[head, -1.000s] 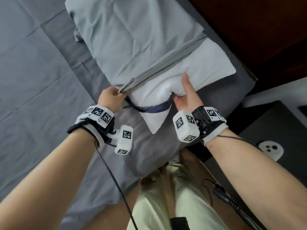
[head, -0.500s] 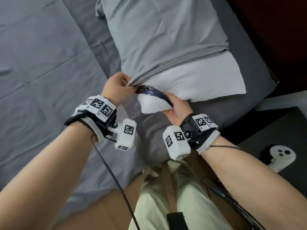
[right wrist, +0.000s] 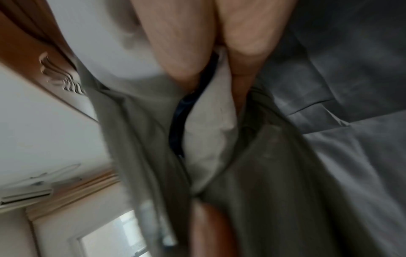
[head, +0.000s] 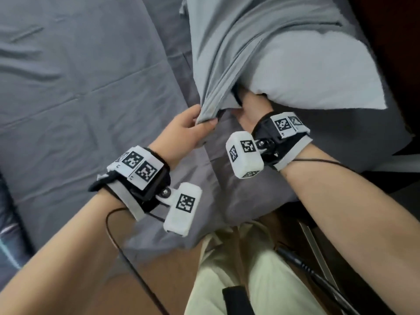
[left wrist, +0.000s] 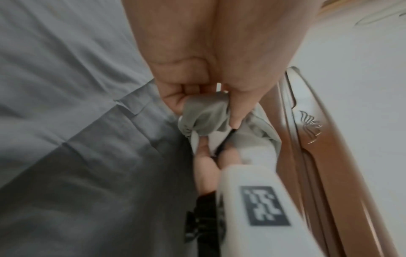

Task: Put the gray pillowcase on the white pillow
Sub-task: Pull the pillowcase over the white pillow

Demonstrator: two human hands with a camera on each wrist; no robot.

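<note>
The gray pillowcase covers the far part of the white pillow, whose near end sticks out bare at the right. My left hand pinches the bunched open hem of the pillowcase between thumb and fingers. My right hand grips the pillow's near left corner, its fingers tucked under the hem and partly hidden by the cloth. A dark blue label band runs along the pillow corner.
A gray bedsheet covers the bed to the left and below the pillow. A dark wooden headboard stands beyond the pillow at the right. My legs in pale trousers are at the bed's near edge, with cables trailing from both wrists.
My left hand has drawn the pillowcase hem toward me over the pillow's near left corner. My right hand has gone in under the hem with that corner; the blue label is now covered in the head view.
</note>
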